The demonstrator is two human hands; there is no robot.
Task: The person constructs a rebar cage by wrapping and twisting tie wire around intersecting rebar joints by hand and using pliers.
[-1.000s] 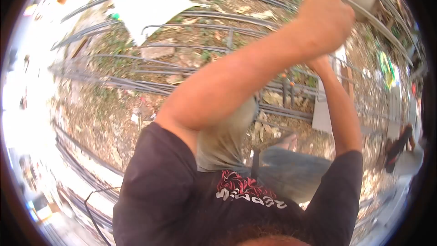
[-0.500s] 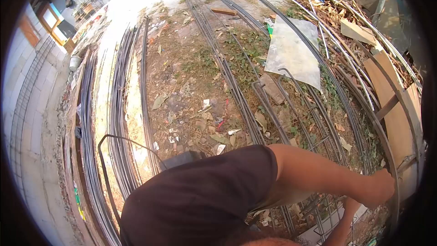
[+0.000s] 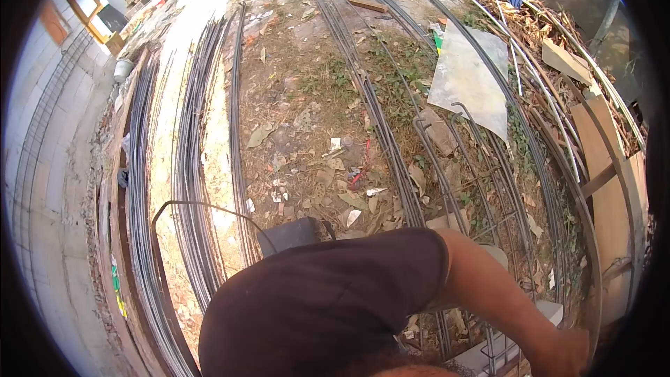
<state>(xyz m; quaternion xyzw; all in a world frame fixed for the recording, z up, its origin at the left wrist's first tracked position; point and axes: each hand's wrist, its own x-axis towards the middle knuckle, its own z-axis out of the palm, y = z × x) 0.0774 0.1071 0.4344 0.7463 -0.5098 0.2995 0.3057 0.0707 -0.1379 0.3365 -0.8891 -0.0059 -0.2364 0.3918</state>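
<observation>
My left hand (image 3: 564,350) is low at the right edge of the picture, at the end of my bare left forearm. It is in shadow, and its fingers and anything in them cannot be made out. A rebar frame with thin cross ties (image 3: 499,222) lies on the ground beyond the forearm. Beside the hand, a pale flat board (image 3: 548,313) shows partly behind the arm. My right hand is out of the picture.
Long bundles of steel bars (image 3: 187,167) run along the left. A dark block (image 3: 289,234) and a bent black rod (image 3: 159,237) are near my shoulder. A translucent sheet (image 3: 471,73) lies among bars, with wooden boards (image 3: 601,160) at the right.
The view has swung left and up from my lap to the yard. My left hand now appears lower in the picture, and my right forearm has left view.
</observation>
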